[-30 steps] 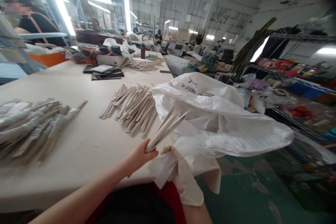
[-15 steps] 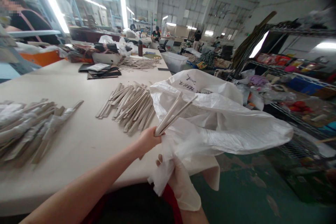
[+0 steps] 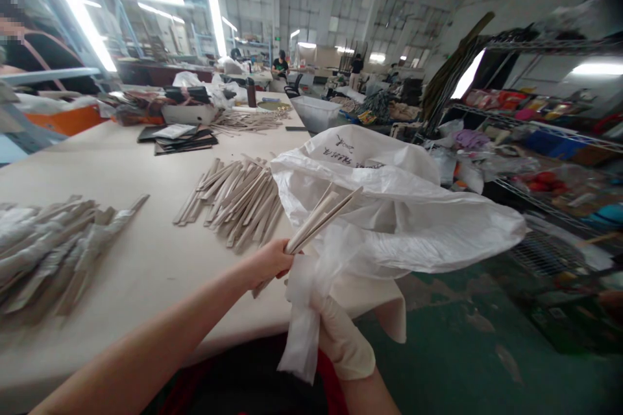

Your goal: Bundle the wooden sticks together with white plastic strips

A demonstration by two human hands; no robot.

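Observation:
My bare left hand [image 3: 270, 262] is closed round a bundle of flat grey-beige strips [image 3: 323, 218], which point up and to the right. Just below and right of it, my right hand [image 3: 335, 331], in a pale glove, grips a translucent white wrapping sheet [image 3: 304, 318]. One end of the sheet hangs down while its upper part lies close against the strips. Its fingertips are partly hidden behind the sheet. Beyond my hands, a large white woven sack [image 3: 438, 233] with dark handwriting lies over the table corner. A loose pile of similar strips [image 3: 238, 201] rests left of the sack.
Wrapped bundles of strips [image 3: 63, 253] lie on the left of the white table [image 3: 160, 272]. Farther back are dark flat pieces [image 3: 182, 139], a brown bottle [image 3: 251, 92] and an orange bin [image 3: 68, 126]. Wire shelving [image 3: 549, 136] stands to the right. A co-worker [image 3: 48, 58] is at far left.
The white sheet has moved up against the strips beside my left hand, and its loose end hangs lower. My right hand still grips it. The whole view has shifted slightly.

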